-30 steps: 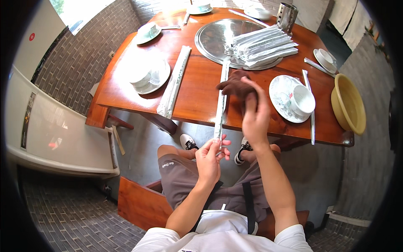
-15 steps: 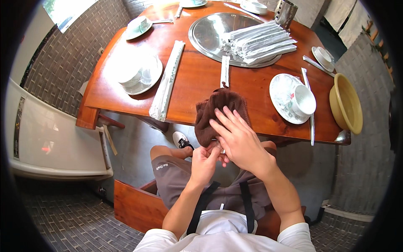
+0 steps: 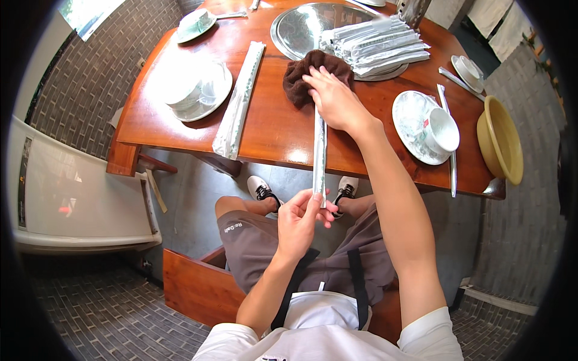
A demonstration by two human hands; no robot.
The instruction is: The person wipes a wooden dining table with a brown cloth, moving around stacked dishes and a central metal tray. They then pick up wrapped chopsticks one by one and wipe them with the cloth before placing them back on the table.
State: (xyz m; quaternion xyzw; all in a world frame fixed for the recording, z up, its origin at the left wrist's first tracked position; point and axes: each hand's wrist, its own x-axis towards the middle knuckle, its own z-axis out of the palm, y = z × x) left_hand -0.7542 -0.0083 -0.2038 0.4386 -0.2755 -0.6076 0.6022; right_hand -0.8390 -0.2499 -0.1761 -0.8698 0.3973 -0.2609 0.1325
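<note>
head: cloth [image 3: 299, 86] fwd vs b4

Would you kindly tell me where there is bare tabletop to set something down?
Bare table lies between the white bundle on the left and the narrow packet in the left hand. The metal disc is bare on its left, heaped with packets on its right. At the right, plate, bowl, slim sleeve and yellow basin crowd together.

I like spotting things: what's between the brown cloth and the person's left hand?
A slim white wrapped packet stretches from the brown cloth to the left hand, seen in the head view.
</note>
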